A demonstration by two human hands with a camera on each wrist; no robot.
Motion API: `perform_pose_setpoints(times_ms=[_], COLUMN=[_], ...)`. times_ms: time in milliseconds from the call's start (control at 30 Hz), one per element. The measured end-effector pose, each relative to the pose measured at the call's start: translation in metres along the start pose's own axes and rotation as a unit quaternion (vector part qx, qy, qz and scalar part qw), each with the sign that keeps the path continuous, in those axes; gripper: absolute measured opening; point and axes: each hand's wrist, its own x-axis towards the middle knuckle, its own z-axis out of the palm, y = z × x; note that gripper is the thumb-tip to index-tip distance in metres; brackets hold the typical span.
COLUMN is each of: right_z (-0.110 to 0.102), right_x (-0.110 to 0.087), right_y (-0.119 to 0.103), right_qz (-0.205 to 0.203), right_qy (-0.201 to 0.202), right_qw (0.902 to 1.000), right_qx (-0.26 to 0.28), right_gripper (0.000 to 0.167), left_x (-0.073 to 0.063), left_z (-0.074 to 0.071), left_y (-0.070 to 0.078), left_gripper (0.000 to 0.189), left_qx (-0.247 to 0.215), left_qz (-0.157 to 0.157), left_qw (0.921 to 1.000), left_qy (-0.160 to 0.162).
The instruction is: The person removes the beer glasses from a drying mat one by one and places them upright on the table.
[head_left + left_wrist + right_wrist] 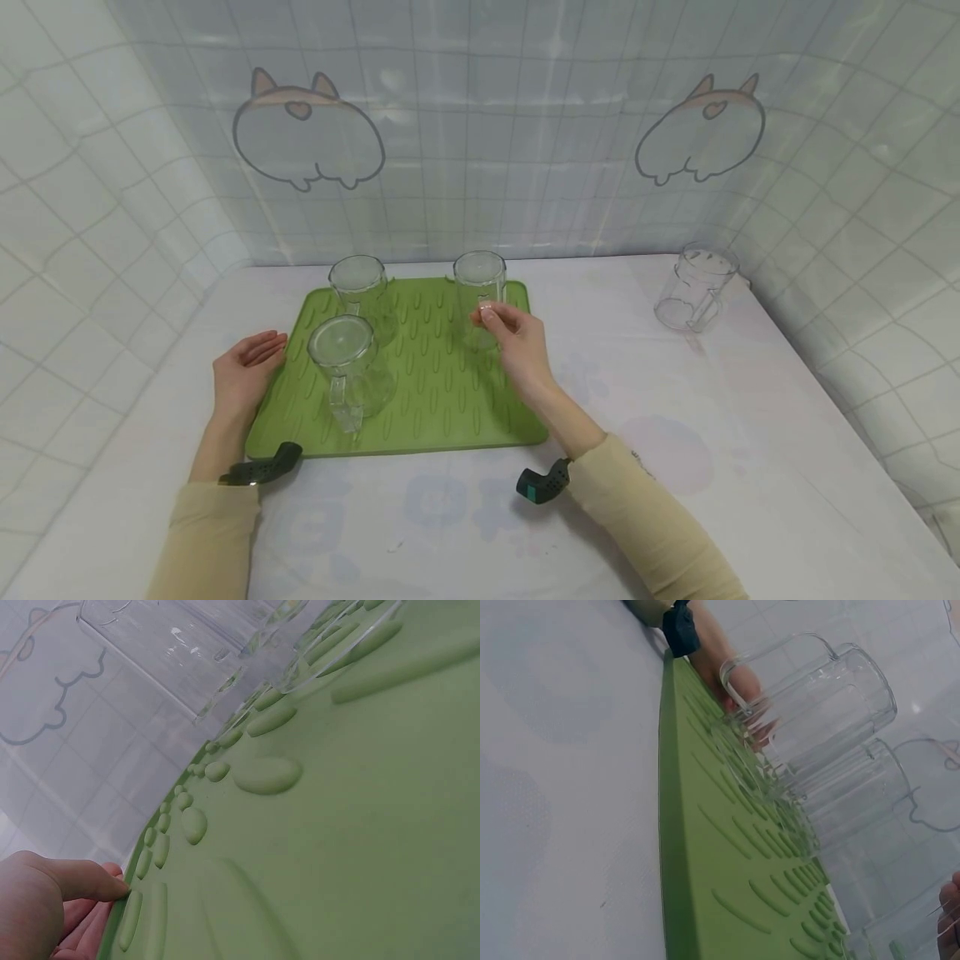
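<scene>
A green ribbed mat [420, 417] lies on the table with three clear glass mugs on it, bases up. At its back right, my right hand [521, 346] pinches the handle of one glass mug [480, 271]; that mug shows only partly in the right wrist view. The second mug [358, 275] stands at the back left, and the third mug [342, 346] is in front of it, handle toward me. My left hand [243, 371] rests beside the mat's left edge, fingers loose. In the left wrist view its thumb [97, 881] touches that edge.
Another clear mug [693, 287] stands on the white-covered table [622, 533] at the far right, open end up. Tile-patterned walls [510, 192] rise behind and at both sides.
</scene>
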Motion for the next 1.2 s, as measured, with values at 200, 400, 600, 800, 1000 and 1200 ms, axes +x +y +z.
perform_pose_setpoints(times_ms=[200, 400, 600, 800, 1000, 1200], right_z=[-0.001, -0.003, -0.005, -0.007, -0.01, -0.014], right_x=[-0.003, -0.004, -0.005, -0.008, -0.012, -0.017], right_y=[-0.002, -0.004, -0.005, -0.007, -0.01, -0.014], right_qz=[-0.002, -0.005, -0.005, -0.003, -0.014, -0.018], right_qy=[0.006, 0.013, 0.019, 0.028, 0.03, 0.029], right_qw=[1.0, 0.9999, 0.9997, 0.9993, 0.999, 0.999], right_qx=[0.004, 0.008, 0.015, 0.024, 0.03, 0.028], right_gripper=[0.022, 0.022, 0.021, 0.021, 0.022, 0.023], left_x=[0.002, 0.002, -0.001, -0.001, -0.001, -0.001], left_z=[0.0, 0.0, 0.001, 0.001, 0.001, 0.001], left_y=[-0.001, -0.001, 0.0, 0.0, 0.001, 0.001], left_gripper=[0.05, 0.049, 0.048, 0.05, 0.049, 0.047], left_qx=[-0.014, -0.007, 0.013, 0.015, -0.011, -0.009], left_qz=[-0.002, -0.002, 0.006, 0.001, -0.002, -0.001], left_qw=[0.9999, 1.0, 0.9999, 0.9999, 0.9999, 0.9999], left_qy=[-0.001, 0.004, 0.005, 0.004, 0.003, 0.004])
